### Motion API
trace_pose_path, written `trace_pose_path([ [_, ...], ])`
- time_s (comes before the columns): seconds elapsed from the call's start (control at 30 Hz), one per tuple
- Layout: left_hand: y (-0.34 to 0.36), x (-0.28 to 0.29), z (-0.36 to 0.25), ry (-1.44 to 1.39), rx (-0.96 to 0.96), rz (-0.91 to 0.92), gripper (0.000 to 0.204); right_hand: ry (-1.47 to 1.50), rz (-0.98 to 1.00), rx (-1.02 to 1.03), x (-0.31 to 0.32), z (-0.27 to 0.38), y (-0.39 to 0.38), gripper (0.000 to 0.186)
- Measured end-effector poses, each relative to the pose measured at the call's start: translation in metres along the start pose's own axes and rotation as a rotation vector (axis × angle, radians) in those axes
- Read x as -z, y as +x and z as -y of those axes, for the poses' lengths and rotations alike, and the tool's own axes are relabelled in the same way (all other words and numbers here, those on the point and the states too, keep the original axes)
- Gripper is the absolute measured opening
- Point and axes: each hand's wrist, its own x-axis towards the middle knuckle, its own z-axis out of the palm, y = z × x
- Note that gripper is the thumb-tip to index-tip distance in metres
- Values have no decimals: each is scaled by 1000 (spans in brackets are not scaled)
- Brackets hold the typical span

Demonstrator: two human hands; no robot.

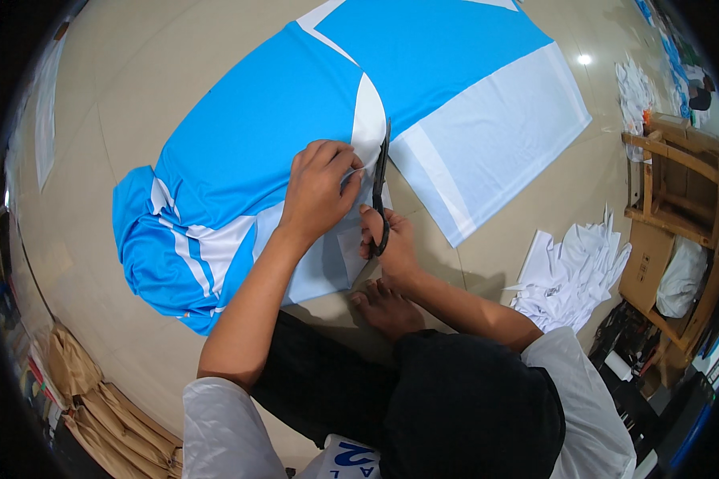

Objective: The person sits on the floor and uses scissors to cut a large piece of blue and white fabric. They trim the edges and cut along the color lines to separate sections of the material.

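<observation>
Blue-and-white printed fabric [256, 120] lies spread over the tiled floor, its left end bunched into folds. My left hand [321, 185] pinches the edge of this fabric near the middle, beside a white curved patch. In my right hand [393, 243] is a pair of black scissors [379, 180], its blades pointing away from me along the fabric's cut edge. The blades look nearly closed. A gap opens between the near part and the paler right-hand panel [495, 136], while the blue parts meet farther away.
White fabric scraps [571, 267] lie in a heap at the right, with another white pile [635, 92] farther off. A wooden frame with cardboard boxes [645, 259] stands along the right. Brown wrapped material [112, 407] sits at lower left. My bare foot [387, 310] rests near the fabric.
</observation>
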Motion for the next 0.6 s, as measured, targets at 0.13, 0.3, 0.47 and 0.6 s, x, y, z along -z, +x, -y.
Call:
trace_pose_path([
  [0.13, -1, 1, 0, -3, 1, -2, 12, -4, 17, -4, 3, 2, 0, 37],
  [0.3, -1, 1, -1, -2, 0, -10, 12, 4, 26, 4, 7, 2, 1, 35],
  [0.47, -1, 0, 0, 3, -8, -17, 11, -54, 24, 23, 16, -1, 5, 33],
  [0.6, -1, 0, 0, 6, 1, -13, 10, -57, 21, 12, 17, 3, 3, 31],
])
